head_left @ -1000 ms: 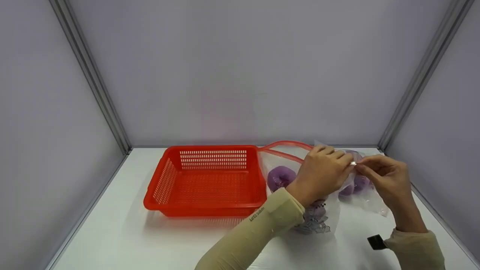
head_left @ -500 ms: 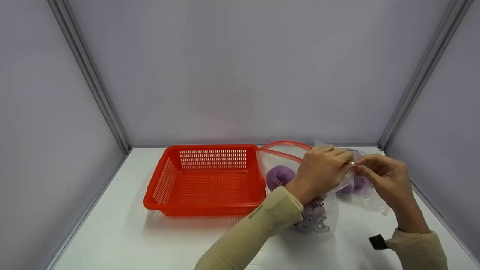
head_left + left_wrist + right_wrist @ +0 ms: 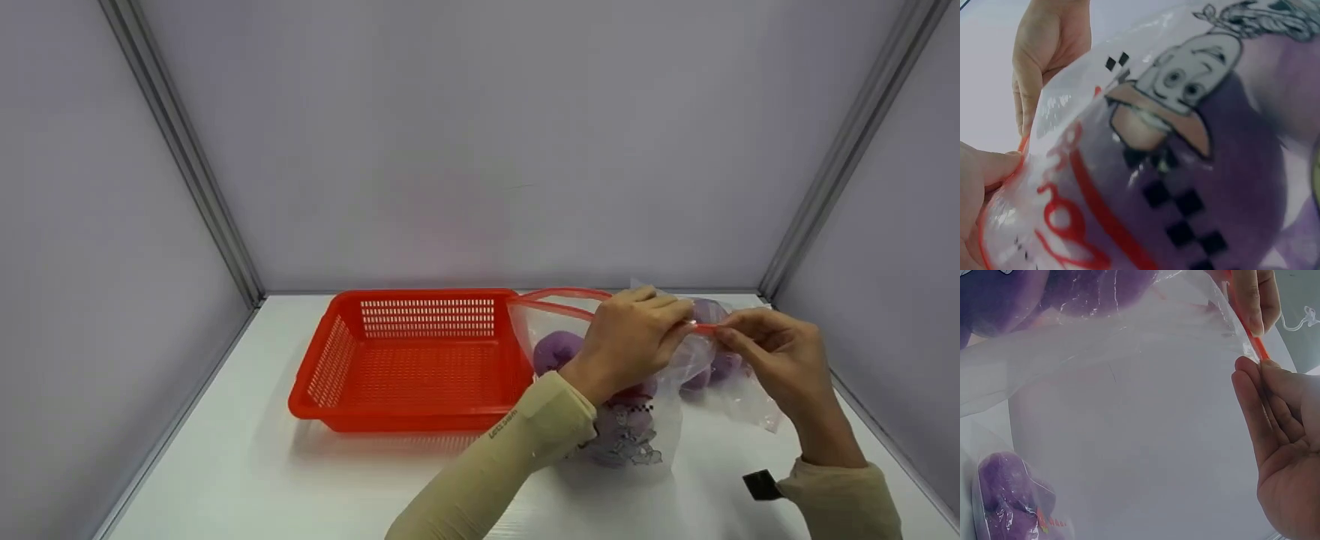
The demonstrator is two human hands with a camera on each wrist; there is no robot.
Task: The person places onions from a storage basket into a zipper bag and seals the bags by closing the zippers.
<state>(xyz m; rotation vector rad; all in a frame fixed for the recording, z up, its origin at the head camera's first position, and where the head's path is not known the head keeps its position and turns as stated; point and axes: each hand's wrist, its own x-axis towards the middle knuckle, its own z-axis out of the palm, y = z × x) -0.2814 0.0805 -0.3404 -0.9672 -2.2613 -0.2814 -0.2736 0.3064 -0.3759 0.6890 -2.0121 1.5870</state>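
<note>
A clear zip bag (image 3: 646,446) with a red zip strip (image 3: 555,307) holds purple rounded things (image 3: 556,351). My left hand (image 3: 628,334) pinches the strip partway along. At the bag's right corner, my right hand (image 3: 776,364) pinches the strip's end between thumb and fingers. A short red stretch shows between the two hands. Left of my left hand, the strip's two sides stand apart in a loop. The left wrist view shows a cartoon figure (image 3: 1176,93) and red lettering printed on the bag. In the right wrist view, the fingertips of both hands lie close together on the strip.
A red plastic basket (image 3: 315,409) stands left of the bag, its right rim against the bag's edge. Behind my right hand lies another clear bag (image 3: 1008,495) with purple rounded things. Pale walls enclose the white table (image 3: 225,465) at the back and sides.
My left hand has slid left along the strip, away from my right hand, which stays almost in place. A red stretch now shows where a small white piece was between the fingertips.
</note>
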